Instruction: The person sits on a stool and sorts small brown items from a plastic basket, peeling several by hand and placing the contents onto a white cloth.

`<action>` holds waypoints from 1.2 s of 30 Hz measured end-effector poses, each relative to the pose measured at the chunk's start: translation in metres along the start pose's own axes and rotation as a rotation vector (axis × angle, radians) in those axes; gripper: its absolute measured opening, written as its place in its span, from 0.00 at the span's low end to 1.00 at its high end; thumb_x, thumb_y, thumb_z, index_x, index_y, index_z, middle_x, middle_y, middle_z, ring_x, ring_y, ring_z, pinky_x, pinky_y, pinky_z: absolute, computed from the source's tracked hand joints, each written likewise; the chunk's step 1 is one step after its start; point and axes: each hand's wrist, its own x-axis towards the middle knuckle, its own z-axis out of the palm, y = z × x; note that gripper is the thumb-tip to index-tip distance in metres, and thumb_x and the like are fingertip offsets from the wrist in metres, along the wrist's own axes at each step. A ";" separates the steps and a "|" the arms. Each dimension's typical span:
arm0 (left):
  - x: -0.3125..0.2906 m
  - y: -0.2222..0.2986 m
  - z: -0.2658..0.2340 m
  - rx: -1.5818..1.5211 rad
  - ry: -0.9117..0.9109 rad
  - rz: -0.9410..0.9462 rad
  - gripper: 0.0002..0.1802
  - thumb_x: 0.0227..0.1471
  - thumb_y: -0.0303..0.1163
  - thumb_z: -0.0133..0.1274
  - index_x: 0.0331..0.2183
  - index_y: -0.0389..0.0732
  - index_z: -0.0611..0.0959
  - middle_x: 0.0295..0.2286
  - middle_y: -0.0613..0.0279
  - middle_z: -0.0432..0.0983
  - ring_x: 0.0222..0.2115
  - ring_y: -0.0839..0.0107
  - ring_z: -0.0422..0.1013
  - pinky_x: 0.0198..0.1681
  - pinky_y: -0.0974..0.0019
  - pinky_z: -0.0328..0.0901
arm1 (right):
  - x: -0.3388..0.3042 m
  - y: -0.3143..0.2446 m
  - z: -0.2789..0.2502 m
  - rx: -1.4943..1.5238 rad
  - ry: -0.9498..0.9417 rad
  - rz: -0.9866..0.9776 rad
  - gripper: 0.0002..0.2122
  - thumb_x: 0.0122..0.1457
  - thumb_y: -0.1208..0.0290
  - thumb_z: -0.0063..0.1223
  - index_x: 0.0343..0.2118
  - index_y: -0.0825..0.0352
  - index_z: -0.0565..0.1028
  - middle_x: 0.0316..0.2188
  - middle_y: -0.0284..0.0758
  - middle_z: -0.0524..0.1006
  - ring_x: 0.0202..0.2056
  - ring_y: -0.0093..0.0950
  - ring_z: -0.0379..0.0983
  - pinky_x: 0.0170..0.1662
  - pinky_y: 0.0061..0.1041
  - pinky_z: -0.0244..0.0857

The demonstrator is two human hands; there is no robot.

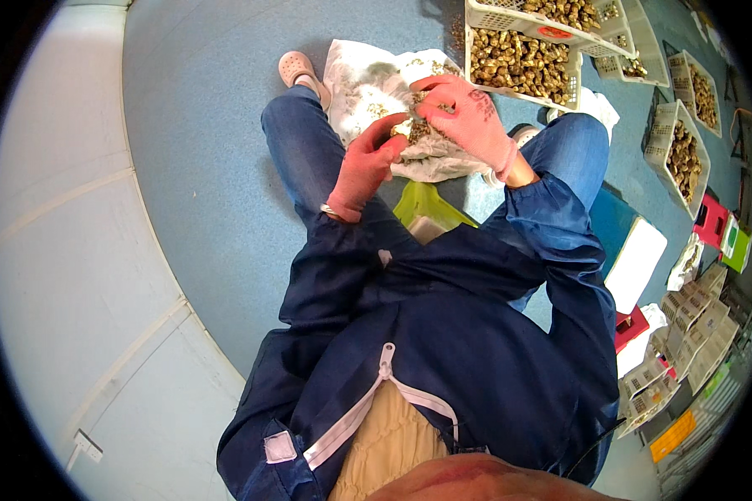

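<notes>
My left hand, in a pink glove, pinches a small pale-and-brown piece that looks like a mushroom. My right hand, gloved alike, is closed just to the right of it, fingers bent toward the same piece. Whatever its fingers hold is hidden. Both hands are above a crumpled white sheet spread on the floor between my feet. Brown crumbs and small bits are scattered over the sheet. Below the hands, a yellow-green plastic container shows between my legs.
A white crate of brown mushroom-like pieces stands beyond my right knee, with another crate behind it. More filled crates, one among them, line the right side. Stacked crates and a red box stand lower right. A pale wall rises left.
</notes>
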 end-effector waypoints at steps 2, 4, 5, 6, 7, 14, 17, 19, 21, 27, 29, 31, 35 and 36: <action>0.001 0.002 0.001 0.055 0.003 -0.009 0.26 0.54 0.33 0.54 0.54 0.38 0.73 0.31 0.69 0.73 0.23 0.85 0.63 0.21 0.80 0.58 | 0.002 -0.012 -0.004 0.136 -0.062 0.105 0.07 0.53 0.69 0.54 0.28 0.67 0.78 0.45 0.36 0.76 0.43 0.32 0.72 0.44 0.28 0.66; 0.002 0.001 0.002 0.009 -0.005 0.003 0.25 0.53 0.32 0.55 0.54 0.38 0.74 0.31 0.70 0.73 0.22 0.85 0.63 0.21 0.80 0.57 | 0.002 -0.011 -0.005 0.131 -0.084 0.112 0.07 0.53 0.69 0.54 0.28 0.67 0.78 0.44 0.36 0.77 0.43 0.32 0.72 0.44 0.29 0.66; 0.002 0.000 0.002 -0.013 -0.009 0.007 0.25 0.53 0.31 0.55 0.53 0.38 0.74 0.31 0.70 0.73 0.22 0.85 0.63 0.21 0.80 0.57 | 0.002 -0.004 -0.003 0.058 -0.075 0.068 0.07 0.53 0.68 0.54 0.28 0.67 0.78 0.44 0.36 0.77 0.43 0.32 0.72 0.44 0.29 0.66; 0.002 0.001 0.003 0.009 0.005 0.000 0.25 0.53 0.31 0.55 0.53 0.38 0.74 0.31 0.70 0.73 0.22 0.85 0.63 0.21 0.80 0.57 | 0.001 0.000 -0.002 -0.015 -0.065 0.024 0.07 0.53 0.68 0.54 0.28 0.67 0.78 0.44 0.36 0.77 0.42 0.33 0.72 0.44 0.29 0.66; 0.001 0.003 0.002 0.028 0.022 -0.005 0.24 0.53 0.31 0.56 0.53 0.38 0.75 0.31 0.71 0.73 0.22 0.85 0.62 0.21 0.80 0.56 | 0.002 -0.005 -0.004 0.017 -0.039 0.051 0.08 0.54 0.68 0.54 0.29 0.67 0.78 0.43 0.36 0.77 0.42 0.34 0.73 0.44 0.30 0.66; 0.002 0.001 0.004 0.112 0.064 0.070 0.23 0.53 0.30 0.57 0.51 0.38 0.76 0.30 0.71 0.73 0.23 0.85 0.63 0.21 0.80 0.56 | 0.001 -0.006 -0.002 0.040 -0.081 0.080 0.07 0.53 0.68 0.55 0.29 0.67 0.78 0.44 0.36 0.77 0.42 0.34 0.73 0.44 0.30 0.66; 0.003 -0.002 -0.001 0.059 0.047 0.045 0.23 0.53 0.31 0.56 0.51 0.38 0.76 0.31 0.69 0.74 0.23 0.85 0.64 0.20 0.80 0.58 | 0.002 -0.006 -0.004 0.115 -0.050 0.086 0.07 0.53 0.69 0.55 0.29 0.67 0.78 0.44 0.36 0.77 0.42 0.33 0.73 0.44 0.28 0.66; 0.003 -0.001 -0.002 -0.012 0.031 0.019 0.23 0.54 0.32 0.55 0.51 0.38 0.75 0.32 0.68 0.74 0.24 0.85 0.65 0.21 0.80 0.58 | 0.001 -0.013 -0.005 0.196 -0.117 0.121 0.06 0.54 0.71 0.54 0.30 0.68 0.78 0.43 0.36 0.77 0.42 0.31 0.74 0.45 0.26 0.67; 0.003 0.002 -0.002 -0.040 0.024 -0.004 0.23 0.55 0.34 0.53 0.52 0.38 0.75 0.32 0.67 0.75 0.24 0.84 0.65 0.21 0.80 0.59 | 0.002 -0.013 -0.006 0.111 -0.139 0.139 0.06 0.54 0.71 0.54 0.30 0.68 0.78 0.44 0.36 0.77 0.42 0.31 0.74 0.45 0.26 0.67; 0.002 0.006 -0.004 -0.036 0.016 0.007 0.23 0.56 0.35 0.51 0.52 0.38 0.75 0.32 0.65 0.75 0.24 0.83 0.66 0.21 0.80 0.60 | 0.002 -0.017 -0.005 0.149 -0.132 0.156 0.08 0.54 0.69 0.54 0.29 0.68 0.78 0.43 0.36 0.77 0.42 0.33 0.73 0.45 0.28 0.66; 0.002 0.004 -0.004 -0.022 0.020 0.005 0.23 0.56 0.35 0.51 0.52 0.38 0.75 0.32 0.65 0.75 0.24 0.82 0.66 0.21 0.80 0.60 | 0.001 -0.014 -0.003 0.129 -0.110 0.126 0.09 0.54 0.67 0.54 0.28 0.68 0.78 0.42 0.36 0.78 0.42 0.34 0.72 0.45 0.30 0.66; 0.002 0.004 -0.002 -0.049 0.039 0.003 0.21 0.56 0.33 0.52 0.51 0.39 0.76 0.29 0.71 0.73 0.22 0.85 0.63 0.20 0.81 0.57 | 0.001 -0.006 0.001 0.004 -0.088 0.045 0.09 0.54 0.66 0.55 0.28 0.67 0.78 0.42 0.36 0.78 0.43 0.35 0.72 0.46 0.31 0.66; 0.002 0.009 0.000 -0.067 0.044 0.013 0.20 0.55 0.32 0.52 0.50 0.40 0.76 0.28 0.74 0.72 0.21 0.87 0.61 0.19 0.81 0.56 | 0.001 -0.008 0.000 0.020 -0.061 0.066 0.09 0.54 0.66 0.55 0.29 0.67 0.78 0.42 0.36 0.78 0.44 0.36 0.72 0.47 0.31 0.65; 0.003 0.009 0.000 -0.060 0.045 0.019 0.20 0.55 0.32 0.52 0.50 0.40 0.77 0.28 0.74 0.72 0.21 0.87 0.61 0.19 0.81 0.56 | 0.001 -0.011 -0.001 0.021 -0.054 0.068 0.09 0.54 0.66 0.55 0.29 0.67 0.78 0.42 0.36 0.78 0.44 0.36 0.72 0.47 0.31 0.65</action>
